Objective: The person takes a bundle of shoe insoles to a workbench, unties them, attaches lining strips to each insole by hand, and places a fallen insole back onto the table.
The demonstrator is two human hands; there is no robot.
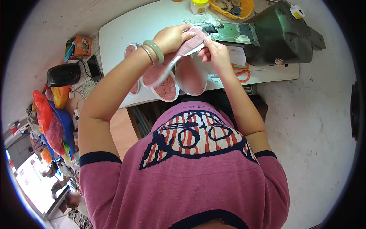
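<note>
A pink insole-shaped piece with a white edge [187,45] is held up over the white table, its broad end hanging toward the lower left. My left hand [169,39], with a green bangle at the wrist, grips its upper part from the left. Opposite it, my right hand [216,55] pinches the edge of the same piece between thumb and fingers, close to the sewing machine's green bed plate [232,31]. Below my hands, more pink insole-shaped pieces [192,76] lie at the table's near edge, partly covered by the held one.
The dark green sewing machine [282,34] occupies the table's right side. Orange-handled scissors [244,75] lie near it. Behind are a yellow basket [246,9] and a yellow-lidded jar [199,7]. Left of the table are a phone [93,68], cables and a black device [63,74].
</note>
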